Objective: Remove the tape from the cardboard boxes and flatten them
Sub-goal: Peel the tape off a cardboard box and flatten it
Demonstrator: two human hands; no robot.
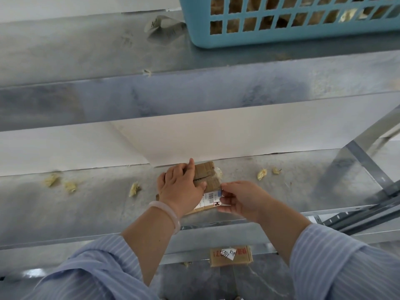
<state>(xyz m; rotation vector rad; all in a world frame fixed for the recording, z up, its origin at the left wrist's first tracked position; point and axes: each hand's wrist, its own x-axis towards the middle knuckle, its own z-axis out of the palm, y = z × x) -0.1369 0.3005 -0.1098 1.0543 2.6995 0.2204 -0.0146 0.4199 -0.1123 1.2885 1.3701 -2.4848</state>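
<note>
Low on a metal shelf [292, 191]: small cardboard box [206, 169] lying near the front edge, white barcode label [211, 198] on its near face. Left hand [181, 187] clamps the box from above, thumb over the far side, fingers across the top. Right hand [242, 200] pinches a strip of tape [220, 192] at the box's right edge, between thumb and forefinger. Pale bracelet [171, 213] on left wrist. Yellowish tape scraps [134, 189] scattered on the shelf. Blue basket [281, 37] one shelf up. Flat cardboard piece [231, 255] below.
</note>
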